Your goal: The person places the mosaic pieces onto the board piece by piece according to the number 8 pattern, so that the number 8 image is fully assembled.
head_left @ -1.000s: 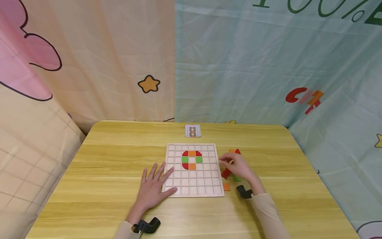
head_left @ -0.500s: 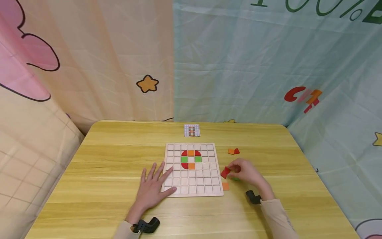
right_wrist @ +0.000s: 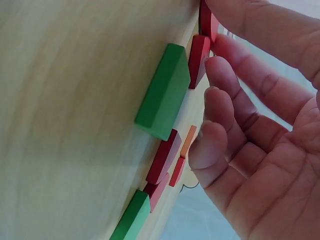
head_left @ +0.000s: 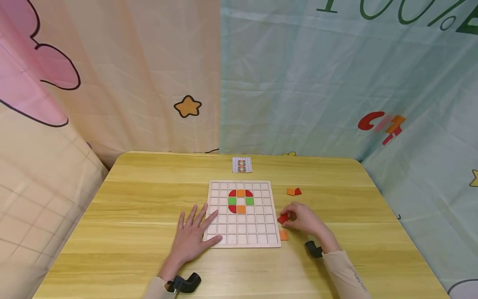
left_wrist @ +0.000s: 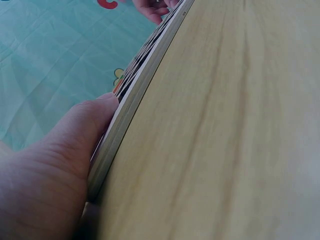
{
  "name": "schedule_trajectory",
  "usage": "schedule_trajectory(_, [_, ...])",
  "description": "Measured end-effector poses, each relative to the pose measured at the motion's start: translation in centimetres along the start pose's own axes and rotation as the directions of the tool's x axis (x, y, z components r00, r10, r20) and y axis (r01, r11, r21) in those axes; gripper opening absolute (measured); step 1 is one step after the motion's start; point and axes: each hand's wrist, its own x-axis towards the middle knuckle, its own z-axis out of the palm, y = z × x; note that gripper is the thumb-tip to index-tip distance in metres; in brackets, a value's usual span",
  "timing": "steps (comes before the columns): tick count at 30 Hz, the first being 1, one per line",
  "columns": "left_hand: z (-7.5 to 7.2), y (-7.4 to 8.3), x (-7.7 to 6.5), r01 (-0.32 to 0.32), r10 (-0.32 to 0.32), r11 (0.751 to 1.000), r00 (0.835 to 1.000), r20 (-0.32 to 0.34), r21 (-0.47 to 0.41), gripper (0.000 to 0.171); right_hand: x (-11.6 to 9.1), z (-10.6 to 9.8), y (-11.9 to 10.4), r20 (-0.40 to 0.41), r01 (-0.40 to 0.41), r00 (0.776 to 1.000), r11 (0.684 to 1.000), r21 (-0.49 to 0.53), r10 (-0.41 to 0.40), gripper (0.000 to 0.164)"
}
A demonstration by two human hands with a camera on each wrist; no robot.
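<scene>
My left hand [head_left: 191, 238] lies with fingers spread over the left edge of the white gridded board [head_left: 242, 239]. In the left wrist view its thumb [left_wrist: 80, 122] rests against the board's edge. On the board, red quarter-round tiles [head_left: 232, 209], orange squares [head_left: 241, 209] and green squares [head_left: 249, 201] form a ring. Right of the board, my right hand [head_left: 304, 221] pinches a red tile [right_wrist: 209, 22] between thumb and index finger, low at the tabletop. Another red tile [right_wrist: 198, 62] stands beside those fingertips. Nearby lie a green block [right_wrist: 165, 92] and further red tiles [right_wrist: 164, 156].
A small pattern card [head_left: 242, 165] lies behind the board on the wooden table [head_left: 149, 174]. An orange tile [head_left: 291, 192] and a red tile [head_left: 298, 191] lie at the back right. Another orange tile [head_left: 284, 235] touches the board's lower right edge. Curtains [head_left: 284, 83] surround the table.
My right hand has drawn back from the board's right edge, moved toward me and come down at the red tiles. The left hand and the tiles on the board stay put.
</scene>
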Motion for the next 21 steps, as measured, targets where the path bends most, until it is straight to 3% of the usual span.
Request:
schedule_trajectory(6, [0.1, 0.0, 0.0, -0.008, 0.008, 1.000, 1.000, -0.013, -0.004, 0.075, -0.1, 0.0, 0.3, -0.002, -0.016, 1.000, 0.996, 0.087, 0.016, 0.026])
schedule_trajectory(14, [0.1, 0.0, 0.1, -0.009, 0.009, 1.000, 1.000, -0.024, -0.005, 0.075, -0.2, -0.2, 1.1, 0.025, -0.081, 0.997, 0.968, 0.238, 0.077, 0.017])
schedule_trajectory(21, [-0.1, 0.0, 0.1, -0.010, 0.009, 1.000, 1.000, -0.024, -0.019, 0.074, 0.5, -0.6, 0.3, 0.064, -0.134, 0.991, 0.903, 0.408, 0.118, 0.019])
